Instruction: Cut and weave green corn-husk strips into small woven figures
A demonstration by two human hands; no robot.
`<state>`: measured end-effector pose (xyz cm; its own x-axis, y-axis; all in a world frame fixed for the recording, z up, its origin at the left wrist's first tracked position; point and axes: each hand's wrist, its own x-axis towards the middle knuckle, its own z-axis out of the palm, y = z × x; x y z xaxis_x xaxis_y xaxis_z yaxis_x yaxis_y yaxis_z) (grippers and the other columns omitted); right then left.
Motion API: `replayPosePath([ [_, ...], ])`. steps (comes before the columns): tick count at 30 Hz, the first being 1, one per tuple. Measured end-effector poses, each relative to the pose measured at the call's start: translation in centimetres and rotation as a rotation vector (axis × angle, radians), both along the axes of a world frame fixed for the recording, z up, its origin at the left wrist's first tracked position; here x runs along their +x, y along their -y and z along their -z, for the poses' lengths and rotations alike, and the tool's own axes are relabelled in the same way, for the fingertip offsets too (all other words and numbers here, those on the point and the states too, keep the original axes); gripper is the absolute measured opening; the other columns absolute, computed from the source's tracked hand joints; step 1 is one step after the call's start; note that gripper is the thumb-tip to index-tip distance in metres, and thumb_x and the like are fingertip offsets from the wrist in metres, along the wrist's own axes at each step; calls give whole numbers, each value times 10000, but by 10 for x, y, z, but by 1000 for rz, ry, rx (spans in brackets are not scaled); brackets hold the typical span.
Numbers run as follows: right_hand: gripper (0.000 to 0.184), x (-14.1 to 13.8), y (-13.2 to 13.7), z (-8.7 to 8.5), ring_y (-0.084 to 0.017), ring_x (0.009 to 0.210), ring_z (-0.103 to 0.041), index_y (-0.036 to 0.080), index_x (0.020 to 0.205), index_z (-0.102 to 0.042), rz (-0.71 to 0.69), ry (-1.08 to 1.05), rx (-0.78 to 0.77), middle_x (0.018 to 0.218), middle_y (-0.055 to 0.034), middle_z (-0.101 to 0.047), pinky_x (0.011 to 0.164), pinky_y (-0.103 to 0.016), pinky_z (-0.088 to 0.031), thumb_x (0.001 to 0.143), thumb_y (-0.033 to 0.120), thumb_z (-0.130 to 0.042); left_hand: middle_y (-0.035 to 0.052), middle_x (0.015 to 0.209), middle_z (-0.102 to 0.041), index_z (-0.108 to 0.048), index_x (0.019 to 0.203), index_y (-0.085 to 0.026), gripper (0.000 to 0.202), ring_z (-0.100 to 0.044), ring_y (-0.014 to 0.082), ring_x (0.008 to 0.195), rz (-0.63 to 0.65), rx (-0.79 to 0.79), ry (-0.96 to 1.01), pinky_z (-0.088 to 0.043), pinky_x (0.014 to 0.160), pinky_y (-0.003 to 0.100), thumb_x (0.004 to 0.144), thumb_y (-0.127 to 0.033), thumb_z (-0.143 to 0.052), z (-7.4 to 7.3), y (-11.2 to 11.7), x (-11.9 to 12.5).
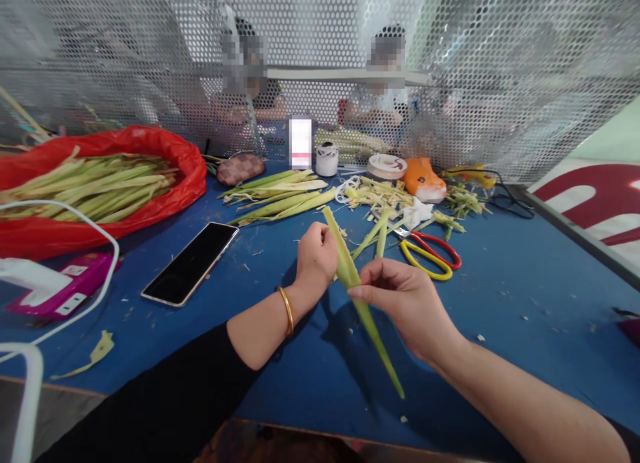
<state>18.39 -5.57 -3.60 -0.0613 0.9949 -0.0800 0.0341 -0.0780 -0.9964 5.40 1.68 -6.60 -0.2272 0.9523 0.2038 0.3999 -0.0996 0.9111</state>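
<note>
A long green corn husk leaf [370, 329] slants across the space between my hands, its thin tip pointing down toward the table's front edge. My right hand [400, 296] pinches it near the middle between thumb and fingers. Curled closed, my left hand [319, 253] is against the leaf's upper part; its fingertips are turned away and what they grip is partly hidden. Just beyond my right hand lie narrow green strips [381, 236] and scissors [433, 256] with one red and one yellow handle loop. Behind my hands is a pile of husk leaves [285, 199].
At left, a red plastic bag [193, 169] holds many husk leaves, near a purple power strip [70, 289] with white cables. A phone [190, 266] lies on the blue table [480, 396]. Thread [327, 161], tape [387, 168], an orange packet [425, 179] and scraps line the perforated screen.
</note>
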Motion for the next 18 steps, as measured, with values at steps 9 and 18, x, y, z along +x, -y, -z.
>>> replayPosePath([
  [9, 241, -4, 1, 3, -91, 557, -417, 189, 657, -549, -123, 19, -75, 596, 63, -488, 524, -238, -339, 595, 245, -776, -14, 636, -565, -555, 711, -200, 168, -493, 143, 605, -42, 23, 5, -362, 581, 266, 835, -301, -502, 5, -8, -4],
  [18, 250, -2, -1, 4, -90, 528, -415, 194, 614, -549, -81, 11, -118, 570, 61, -500, 514, -245, -341, 572, 269, -784, -14, 648, -573, -541, 710, -206, 169, -488, 141, 597, -43, 55, 37, -367, 590, 259, 829, -309, -481, 10, -11, -7],
])
